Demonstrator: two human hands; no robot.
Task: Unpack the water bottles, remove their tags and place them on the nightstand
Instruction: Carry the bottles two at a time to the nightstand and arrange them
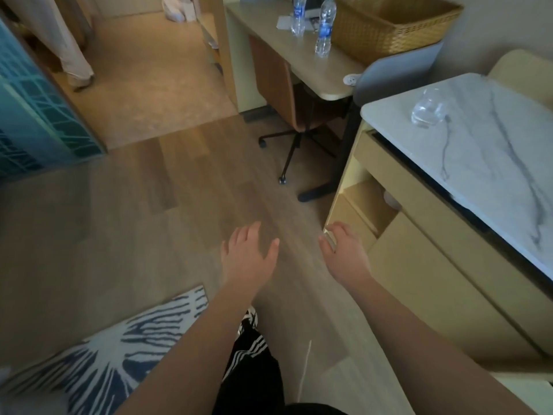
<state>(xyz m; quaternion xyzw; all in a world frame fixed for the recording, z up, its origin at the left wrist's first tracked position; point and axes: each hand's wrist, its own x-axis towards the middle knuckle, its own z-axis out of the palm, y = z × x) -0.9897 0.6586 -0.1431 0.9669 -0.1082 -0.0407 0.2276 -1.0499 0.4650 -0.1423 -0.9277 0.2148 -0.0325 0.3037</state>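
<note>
Both the left hand [250, 253] and right hand [344, 250] hang released and empty, so walk to the two clear blue-labelled plastic water bottles [325, 26] standing on the pale wooden surface [314, 73], tags seemingly indistinct, and grasp each mid-body.

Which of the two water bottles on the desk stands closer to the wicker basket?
The right clear plastic bottle, beside the woven basket; the other stands further left.

Two water bottles [325, 26] are counted on the desk [302, 59] (both upright), plus one wicker basket [392, 23], two hands.
</note>
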